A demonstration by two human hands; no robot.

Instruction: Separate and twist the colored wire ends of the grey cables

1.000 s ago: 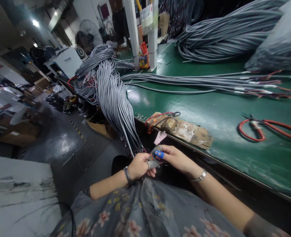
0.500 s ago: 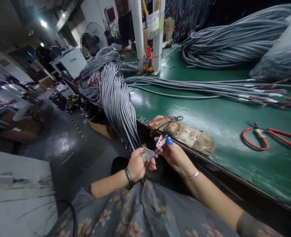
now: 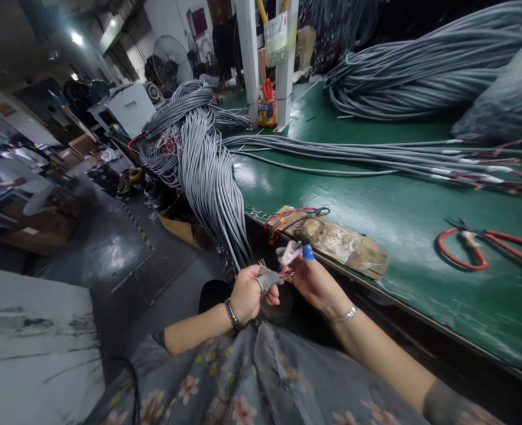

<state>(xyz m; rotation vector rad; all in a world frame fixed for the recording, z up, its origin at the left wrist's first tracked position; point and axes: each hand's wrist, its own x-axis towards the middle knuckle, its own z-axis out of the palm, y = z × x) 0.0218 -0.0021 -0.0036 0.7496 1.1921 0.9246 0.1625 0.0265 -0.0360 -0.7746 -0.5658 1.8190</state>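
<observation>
Low in front of my body, my left hand [image 3: 248, 295] is closed with its grey-covered thumb pressed down on thin coloured wires [image 3: 262, 264], whose tips fan out above the fingers. More wire ends stick out to the right of that thumb. Close beside it, my right hand [image 3: 318, 286], with a blue cover on the thumb, grips a small pale pink clip-like tool [image 3: 291, 252]. The tool is blurred, and I cannot tell if its jaws touch the wires. A thick bundle of grey cables [image 3: 212, 171] hangs over the bench edge just beyond my left hand.
On the green bench [image 3: 331, 195] lie a worn wooden board [image 3: 340, 242], red-handled pliers [image 3: 468, 242] and a row of grey cables [image 3: 331, 150] with stripped ends. Large cable coils [image 3: 411, 71] rest at the back right. A white post [image 3: 284, 88] stands on the bench.
My right hand has shifted slightly right, and the pink tool has turned and blurred. Reddish wire ends now show between the hands. My left hand stays nearly in place.
</observation>
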